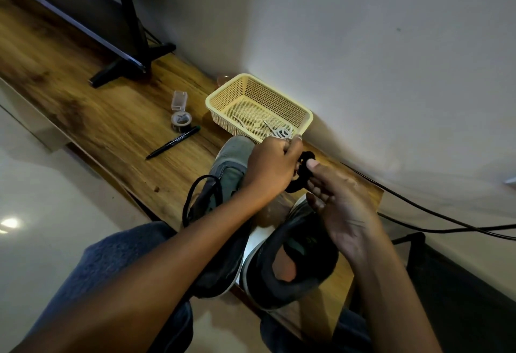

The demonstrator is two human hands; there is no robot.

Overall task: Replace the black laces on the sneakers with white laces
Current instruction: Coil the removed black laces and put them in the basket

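Black lace [303, 169], bundled into a small coil, being pinched between both hands above the desk [117, 126], just in front of the basket [304, 120]. Left hand [272, 168] curling round the coil from the near side, fingers folded tight on it; right hand [339, 199] pressing a thumb onto the coil's top, fingers tucked beneath. Probably winding the removed lace small to set it aside tidily. Lying inside the basket, the white laces [282, 132], within easy reach for threading. Resting below the hands, two sneakers: right sneaker [290, 263] showing its open collar toward the camera, left sneaker [223, 185] carrying a black lace loop [195, 193] at its side. Both pointing toes toward the wall, long axes running away from the person.
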